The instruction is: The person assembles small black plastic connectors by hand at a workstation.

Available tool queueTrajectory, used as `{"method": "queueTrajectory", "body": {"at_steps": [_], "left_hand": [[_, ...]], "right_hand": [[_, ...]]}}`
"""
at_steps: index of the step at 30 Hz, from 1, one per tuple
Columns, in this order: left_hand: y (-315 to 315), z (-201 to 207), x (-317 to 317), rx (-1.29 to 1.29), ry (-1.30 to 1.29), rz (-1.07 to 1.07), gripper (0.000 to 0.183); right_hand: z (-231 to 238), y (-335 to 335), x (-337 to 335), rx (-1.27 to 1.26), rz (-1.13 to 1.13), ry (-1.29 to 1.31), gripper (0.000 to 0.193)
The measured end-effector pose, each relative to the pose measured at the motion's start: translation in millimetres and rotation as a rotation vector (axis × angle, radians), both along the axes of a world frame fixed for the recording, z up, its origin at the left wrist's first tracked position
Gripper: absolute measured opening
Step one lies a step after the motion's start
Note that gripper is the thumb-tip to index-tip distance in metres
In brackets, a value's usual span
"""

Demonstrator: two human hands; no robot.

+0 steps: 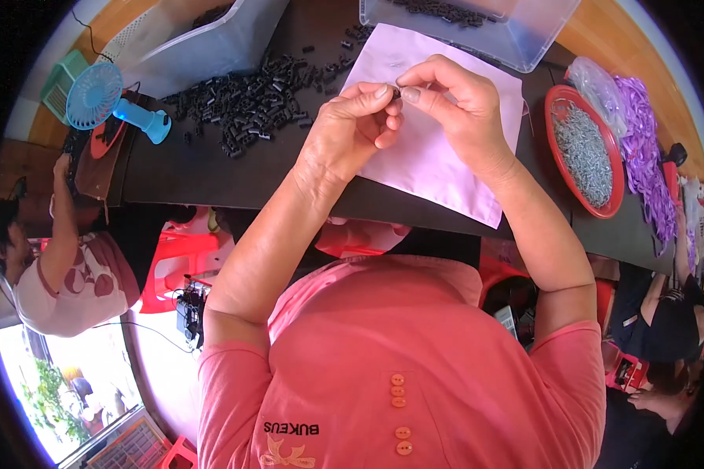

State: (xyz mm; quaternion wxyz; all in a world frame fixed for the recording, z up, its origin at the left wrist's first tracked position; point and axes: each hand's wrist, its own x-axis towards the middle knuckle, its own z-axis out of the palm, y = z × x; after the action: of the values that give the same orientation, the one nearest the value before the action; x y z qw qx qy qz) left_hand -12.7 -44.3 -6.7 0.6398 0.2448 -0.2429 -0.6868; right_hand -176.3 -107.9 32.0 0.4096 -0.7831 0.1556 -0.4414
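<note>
Above a pale pink sheet (426, 176), my two hands meet at the fingertips. Between thumb and fingers, my left hand (350, 129) pinches a small black piece (396, 93), mostly hidden by the fingers. From the other side my right hand (463, 105) is closed at the same spot, its thumb and forefinger tips on or right beside the piece. Whether it also holds something tiny cannot be made out. Left of my hands lies a loose heap of short black tubular pieces (246, 105). A red oval basket (551, 148) full of small silvery metal pins stands to the right.
Clear plastic bins (203, 55) stand at the far left and far middle. A small blue fan (94, 94) sits at the left edge. Purple ribbons (641, 148) and a plastic bag (597, 90) lie beyond the basket. Other people sit at both sides.
</note>
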Motion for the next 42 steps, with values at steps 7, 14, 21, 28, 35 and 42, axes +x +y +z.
{"method": "queueTrajectory", "body": {"at_steps": [7, 14, 21, 28, 35, 42], "left_hand": [[0.7, -2.0, 0.2, 0.016, -0.01, 0.002, 0.016], [1.4, -0.9, 1.9, 0.026, 0.024, 0.026, 0.016], [6.1, 12.2, -5.4, 0.073, -0.109, 0.036, 0.015], [11.3, 15.6, -2.7, 0.067, -0.192, -0.039, 0.016], [13.2, 14.4, -10.6, 0.036, -0.432, 0.062, 0.016], [18.4, 15.1, -16.2, -0.005, -0.663, 0.045, 0.015]], "right_hand": [[-0.3, -0.7, -0.6, -0.282, -0.084, 0.064, 0.011], [-4.4, 2.8, 6.9, -0.43, -0.125, 0.051, 0.014], [12.7, -7.2, -7.2, -0.288, 0.032, 0.152, 0.01], [27.0, -7.6, -10.2, -0.099, 0.236, 0.271, 0.01], [32.6, -19.9, -19.4, 0.096, 0.161, 0.332, 0.015], [42.5, -30.0, 14.3, 0.095, 0.09, 0.501, 0.015]]}}
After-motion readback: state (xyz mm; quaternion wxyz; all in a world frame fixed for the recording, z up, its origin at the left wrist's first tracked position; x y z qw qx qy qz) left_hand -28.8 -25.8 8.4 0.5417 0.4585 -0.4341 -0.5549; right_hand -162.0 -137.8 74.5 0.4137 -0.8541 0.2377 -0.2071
